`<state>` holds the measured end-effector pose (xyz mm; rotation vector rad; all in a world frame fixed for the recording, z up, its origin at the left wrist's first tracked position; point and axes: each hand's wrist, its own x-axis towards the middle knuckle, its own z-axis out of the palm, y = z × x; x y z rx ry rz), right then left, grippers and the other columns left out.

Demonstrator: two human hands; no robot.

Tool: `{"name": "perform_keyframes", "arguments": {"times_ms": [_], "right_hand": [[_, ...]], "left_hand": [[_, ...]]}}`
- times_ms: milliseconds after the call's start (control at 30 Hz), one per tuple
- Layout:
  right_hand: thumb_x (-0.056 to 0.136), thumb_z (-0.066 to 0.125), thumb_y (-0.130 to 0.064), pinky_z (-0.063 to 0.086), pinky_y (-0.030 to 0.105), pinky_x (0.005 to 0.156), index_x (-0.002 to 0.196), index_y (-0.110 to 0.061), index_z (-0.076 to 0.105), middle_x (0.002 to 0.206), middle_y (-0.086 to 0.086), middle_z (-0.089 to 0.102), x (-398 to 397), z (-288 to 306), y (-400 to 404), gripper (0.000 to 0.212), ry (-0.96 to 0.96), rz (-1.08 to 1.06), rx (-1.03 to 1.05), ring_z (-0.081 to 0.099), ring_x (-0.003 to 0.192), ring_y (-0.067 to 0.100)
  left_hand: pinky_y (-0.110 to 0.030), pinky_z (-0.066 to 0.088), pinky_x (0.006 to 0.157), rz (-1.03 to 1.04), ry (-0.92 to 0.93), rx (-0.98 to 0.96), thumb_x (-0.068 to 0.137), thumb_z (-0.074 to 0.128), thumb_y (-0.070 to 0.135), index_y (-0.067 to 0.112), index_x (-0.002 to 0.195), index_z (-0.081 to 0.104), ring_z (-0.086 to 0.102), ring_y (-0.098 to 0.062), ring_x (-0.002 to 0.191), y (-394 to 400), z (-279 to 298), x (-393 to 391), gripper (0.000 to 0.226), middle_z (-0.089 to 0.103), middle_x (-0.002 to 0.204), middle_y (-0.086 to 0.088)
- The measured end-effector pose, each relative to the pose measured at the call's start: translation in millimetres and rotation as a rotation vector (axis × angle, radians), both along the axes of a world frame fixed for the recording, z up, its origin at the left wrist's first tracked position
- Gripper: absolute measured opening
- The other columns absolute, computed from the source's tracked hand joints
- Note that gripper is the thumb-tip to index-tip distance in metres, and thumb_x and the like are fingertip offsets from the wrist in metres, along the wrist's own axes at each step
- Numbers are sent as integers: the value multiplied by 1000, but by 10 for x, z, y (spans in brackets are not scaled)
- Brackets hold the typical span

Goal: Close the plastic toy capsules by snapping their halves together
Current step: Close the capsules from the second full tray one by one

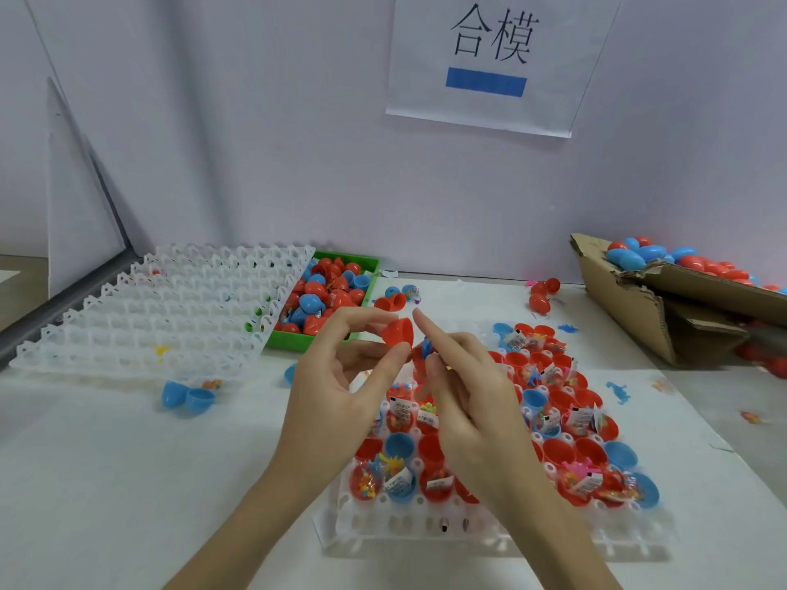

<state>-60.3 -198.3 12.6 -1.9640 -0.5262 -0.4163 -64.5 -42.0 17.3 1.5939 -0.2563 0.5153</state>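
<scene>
At the far left, an empty translucent white plastic grid tray (162, 304) is lying on the white tabletop (106, 462), with two loose blue plastic capsule halves (187, 397) sitting just in front of it. Beside the tray's right edge, a green plastic bin (369, 266) is holding a heap of red and blue capsule halves.

Near the middle, the left hand (336, 385) is pinching a red plastic capsule cap (398, 332) between thumb and fingertips, holding it up above the tabletop. Just to its right, the right hand (468, 398) is gripping a red capsule bottom half (419, 359) with a small blue toy (427, 348) poking out of it, index finger stretched upward; the two halves are close together but not joined.

Under both hands, a second white grid tray (426, 525) is carrying rows of open red and blue capsule halves filled with toys and small packets. At the far right, a torn brown cardboard box (664, 308) is holding closed red and blue capsules.
</scene>
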Motion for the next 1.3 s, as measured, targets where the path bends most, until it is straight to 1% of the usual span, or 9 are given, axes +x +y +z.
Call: {"name": "perform_keyframes", "arguments": {"times_ms": [167,500,633,733,800,900,967,1100,1300], "right_hand": [[105,49,-10,43,7,85,155,-28,42,113,-7,52,0,14,-12,54,-61,-12,-125,51,104,3],[105,50,-8,41,11,97,162,-30,13,130,-1,46,5,7,-12,71,-122,-42,-363,43,116,8],[106,40,-28,43,11,94,160,-45,1,119,-14,45,19,-16,1,69,-124,-20,-282,46,111,4],[99,59,-28,51,13,86,155,-44,23,106,-22,57,43,-7,-11,68,-94,-26,-45,60,102,6],[94,71,-28,55,16,79,133,-40,44,106,-23,61,62,17,-30,49,-95,-42,57,65,98,6],[91,67,-34,52,10,74,107,-34,53,98,-22,63,61,63,-38,21,-150,-60,69,65,95,4],[95,60,-32,49,9,76,106,-29,57,95,-22,62,50,68,-31,12,-228,-75,-9,64,92,3],[98,58,-28,50,9,78,108,-16,66,98,-12,63,45,24,14,18,-312,-137,-77,61,88,2],[94,69,-22,52,12,73,112,-29,60,102,-14,64,5,43,42,22,-292,-115,-13,62,94,5]], "left_hand": [[-24,58,88,-15,-46,5,91,76,12,17,116,68,73,-23,102,-21,-7,-25,26,71,115,0],[-18,56,87,-7,-168,78,89,78,14,17,113,69,72,-22,103,-41,2,-53,25,67,111,3],[-20,57,88,3,-187,126,90,79,9,16,113,71,71,-24,105,-40,-14,-41,25,67,112,2],[-26,58,90,-17,-150,101,91,78,10,19,113,70,71,-27,107,-32,-28,-36,26,68,116,1],[-26,58,90,-45,-106,49,91,78,12,21,113,70,72,-28,108,-14,-20,-34,26,70,118,-1],[-22,58,88,-57,-57,-2,90,79,19,23,113,72,73,-24,105,-13,9,-43,24,73,117,-2],[-22,58,87,-55,-42,-45,91,79,17,23,111,74,75,-23,101,-18,21,-46,21,75,114,-3],[-20,59,86,-49,-49,-77,89,80,17,23,108,77,76,-20,99,2,50,-56,20,76,111,-3],[-23,59,88,-68,-43,-75,88,81,16,21,109,74,76,-23,101,-1,39,-53,23,76,111,-4]]}}
